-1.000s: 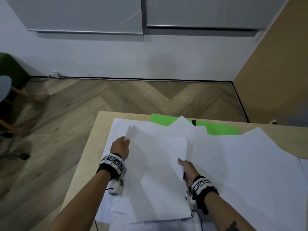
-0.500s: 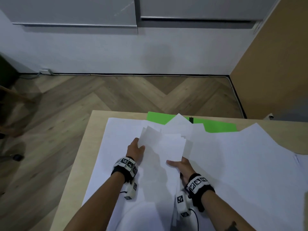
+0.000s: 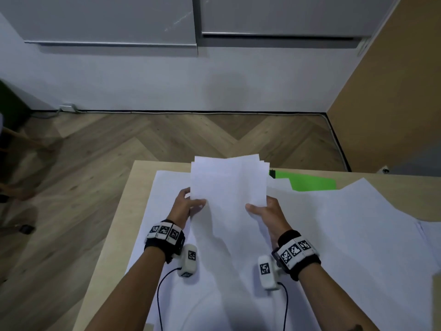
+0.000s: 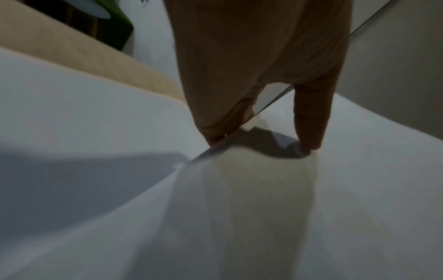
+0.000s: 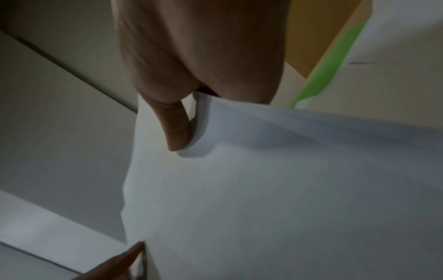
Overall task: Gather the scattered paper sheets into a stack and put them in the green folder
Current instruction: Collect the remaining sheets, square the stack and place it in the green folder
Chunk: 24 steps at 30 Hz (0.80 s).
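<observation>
No legible writing; wristbands carry black-and-white coded squares only. Paper stack: plain white, top edges uneven, held upright above table. Left hand pinches its 9 o'clock edge, right hand the 3 o'clock edge. Green folder lies flat at 2 o'clock, partly covered.

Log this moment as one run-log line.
left hand: holds paper stack left edge | right hand: holds right edge | stack: raised upright | green folder: on table, partly covered

Table (wooden): sheets, folder
</observation>
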Tool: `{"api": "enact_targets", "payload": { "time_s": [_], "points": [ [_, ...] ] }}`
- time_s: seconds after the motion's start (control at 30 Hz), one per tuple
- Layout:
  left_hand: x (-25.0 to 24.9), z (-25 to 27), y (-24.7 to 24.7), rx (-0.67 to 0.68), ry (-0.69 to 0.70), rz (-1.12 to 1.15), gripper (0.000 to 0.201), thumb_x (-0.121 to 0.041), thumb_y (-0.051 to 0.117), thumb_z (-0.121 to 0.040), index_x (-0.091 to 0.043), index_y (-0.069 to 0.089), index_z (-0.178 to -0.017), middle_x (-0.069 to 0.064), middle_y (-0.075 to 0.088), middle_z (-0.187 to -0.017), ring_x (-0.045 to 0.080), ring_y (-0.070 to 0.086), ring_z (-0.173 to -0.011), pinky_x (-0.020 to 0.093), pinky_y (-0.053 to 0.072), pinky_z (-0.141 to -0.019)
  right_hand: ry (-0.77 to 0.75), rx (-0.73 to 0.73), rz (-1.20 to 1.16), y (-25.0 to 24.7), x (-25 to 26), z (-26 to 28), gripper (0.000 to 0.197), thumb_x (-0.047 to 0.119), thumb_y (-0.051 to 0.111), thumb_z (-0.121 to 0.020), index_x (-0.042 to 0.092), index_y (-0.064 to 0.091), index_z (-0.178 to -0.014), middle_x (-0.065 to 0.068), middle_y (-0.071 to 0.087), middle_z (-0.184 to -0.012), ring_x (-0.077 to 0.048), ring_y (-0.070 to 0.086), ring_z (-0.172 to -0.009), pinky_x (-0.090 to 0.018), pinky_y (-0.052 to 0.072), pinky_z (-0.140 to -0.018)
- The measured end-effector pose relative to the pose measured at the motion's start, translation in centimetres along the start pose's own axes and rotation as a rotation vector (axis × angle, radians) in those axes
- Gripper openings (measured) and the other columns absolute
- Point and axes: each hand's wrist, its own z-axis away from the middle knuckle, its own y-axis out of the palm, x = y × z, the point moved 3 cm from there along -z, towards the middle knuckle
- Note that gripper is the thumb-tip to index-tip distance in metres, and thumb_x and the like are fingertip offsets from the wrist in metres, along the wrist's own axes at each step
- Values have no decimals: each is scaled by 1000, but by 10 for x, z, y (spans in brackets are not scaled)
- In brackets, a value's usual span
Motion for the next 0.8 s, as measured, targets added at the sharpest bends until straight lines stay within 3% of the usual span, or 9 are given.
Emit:
{"api": "enact_targets", "payload": {
  "time_s": [0.1, 0.2, 0.27, 0.37, 0.47, 0.57, 0.6, 0.7, 0.8],
  "points": [
    [-21, 11, 5, 147, 62, -83, 58, -13, 79, -66, -8, 61, -121, 14, 71, -111, 32, 69, -102, 38, 56, -82, -97, -75, -34, -7, 23, 6, 22, -10, 62, -90, 2, 71, -105, 1, 78, -90, -10, 74, -80, -20, 56, -70],
    [-43, 32, 21, 246, 109, -164, 51, -27, 79, -69, -4, 68, -113, 13, 72, -110, 33, 67, -105, 40, 54, -91, -185, -103, -11, -14, 40, 13, 18, -2, 66, -92, 10, 73, -103, 4, 78, -97, -10, 73, -89, -24, 53, -78],
    [-59, 49, 35, 250, 199, -204, 51, -33, 78, -70, -5, 70, -111, 10, 73, -109, 28, 68, -104, 37, 54, -92, -239, -120, -30, -17, 50, 22, 18, -1, 65, -93, 14, 73, -99, 8, 78, -96, -6, 72, -89, -19, 53, -77],
    [-79, 74, 53, 247, 356, -150, 30, -22, 71, -80, -10, 71, -108, 8, 73, -108, 24, 70, -101, 32, 56, -86, -350, -166, -63, -17, 68, 41, 21, 0, 64, -95, 20, 68, -98, 17, 76, -92, 6, 69, -87, -9, 50, -75],
    [-90, 92, 62, 265, 446, -118, 21, -14, 72, -79, -15, 73, -100, 8, 74, -104, 24, 70, -99, 33, 57, -85, -428, -204, -86, -24, 76, 56, 17, 4, 67, -94, 20, 61, -97, 11, 70, -99, 13, 66, -83, -7, 49, -79],
    [-94, 99, 64, 275, 481, -95, 31, -8, 76, -73, -13, 72, -103, 8, 74, -105, 25, 70, -100, 32, 56, -82, -465, -196, -87, -26, 77, 66, 20, 2, 71, -90, 6, 68, -110, -3, 75, -109, -7, 71, -100, -22, 53, -91],
    [-94, 100, 63, 284, 491, -95, 34, -5, 76, -72, -11, 71, -105, 10, 73, -107, 26, 69, -101, 33, 56, -83, -463, -186, -99, -27, 74, 68, 23, 0, 71, -89, 3, 69, -112, -6, 76, -110, -13, 72, -101, -25, 55, -90],
    [-87, 99, 59, 280, 488, -135, 37, -4, 77, -71, -2, 71, -107, 15, 73, -107, 29, 69, -102, 37, 55, -86, -373, -129, -145, -28, 65, 71, 25, -4, 72, -86, -3, 70, -110, -11, 77, -103, -18, 73, -90, -27, 57, -77],
    [-72, 89, 53, 253, 409, -133, 42, -5, 80, -66, -4, 70, -107, 15, 73, -106, 30, 69, -101, 40, 55, -86, -277, -93, -106, -30, 50, 66, 20, -7, 74, -82, 2, 72, -100, -5, 78, -90, -15, 73, -79, -25, 56, -68]
  ]
}}
